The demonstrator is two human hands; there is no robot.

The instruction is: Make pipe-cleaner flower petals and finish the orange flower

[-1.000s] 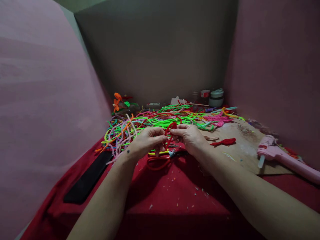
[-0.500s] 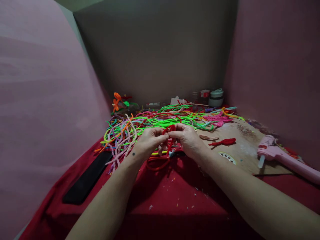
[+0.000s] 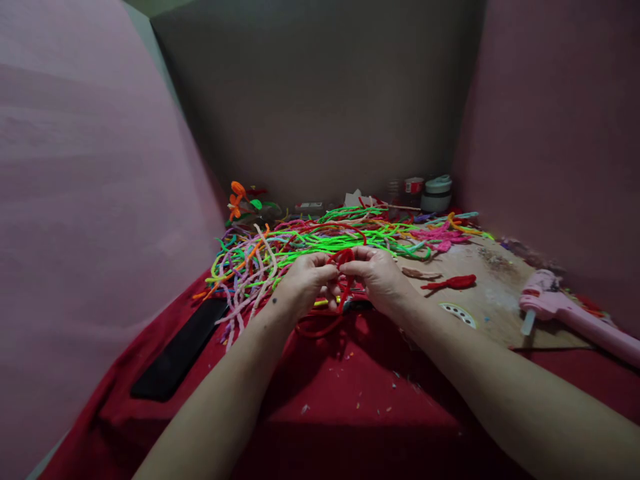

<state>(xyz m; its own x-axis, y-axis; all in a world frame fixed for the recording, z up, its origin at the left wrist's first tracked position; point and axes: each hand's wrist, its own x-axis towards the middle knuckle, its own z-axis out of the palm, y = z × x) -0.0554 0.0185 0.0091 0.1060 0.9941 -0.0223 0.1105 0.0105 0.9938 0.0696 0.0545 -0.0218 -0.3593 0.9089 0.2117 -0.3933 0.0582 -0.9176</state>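
Observation:
A red pipe cleaner [image 3: 320, 332] is bent into loops, with a long curve hanging below my fingers. My left hand [image 3: 311, 280] pinches it from the left between thumb and fingertips. From the other side, my right hand [image 3: 375, 275] pinches the same pipe cleaner, the two sets of fingertips almost meeting. The fingers hide part of the upper loop. Just behind my hands lies a tangled heap of coloured pipe cleaners [image 3: 340, 243], mostly bright green in the middle.
A pink glue gun [image 3: 550, 303] rests on a wooden board [image 3: 500, 320] at the right, beside a red twisted piece [image 3: 453, 283]. On the red cloth [image 3: 360, 387] at the left lies a flat black object [image 3: 180, 350]. Orange flowers [image 3: 236, 200] and a lidded container [image 3: 437, 193] stand behind.
The whole view has shifted slightly. Both hands keep their pinch, and the red loop between the fingertips has turned a little, its hanging curve swinging slightly.

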